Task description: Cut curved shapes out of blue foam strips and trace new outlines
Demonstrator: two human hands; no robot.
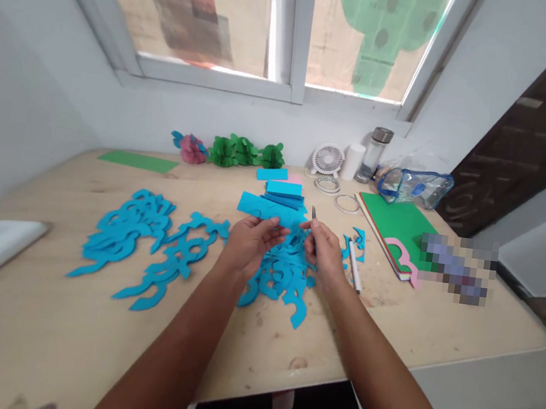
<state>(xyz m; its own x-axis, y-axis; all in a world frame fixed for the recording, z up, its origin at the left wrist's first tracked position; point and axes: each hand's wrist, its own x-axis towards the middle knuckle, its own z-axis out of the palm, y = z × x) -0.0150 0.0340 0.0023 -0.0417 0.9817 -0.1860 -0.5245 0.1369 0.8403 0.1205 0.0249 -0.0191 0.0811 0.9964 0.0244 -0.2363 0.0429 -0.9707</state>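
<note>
My left hand [253, 245] is closed on a folded blue paper strip [272, 211] that carries dark curved pencil or pen lines. Held above the table, the strip reaches toward my right hand [323, 248]. That hand is wrapped round scissors [314, 214]; only their narrow dark tip shows, pointing away from me, and the handles are hidden. Under both hands lies a heap of curvy blue paper cutouts [288, 277]. More wavy cutouts [178, 256] spread to the left, beside a thicker pile [132, 223]. Flat blue paper pieces [284, 188] lie just beyond the strip.
A white marker [355, 266] and blue scraps [360, 243] lie right of my hand. Farther right is a green paper stack [400, 228] with a pink cutout [400, 253]. Along the wall stand a small fan [328, 159], a bottle [374, 156] and green paper ornaments [244, 152].
</note>
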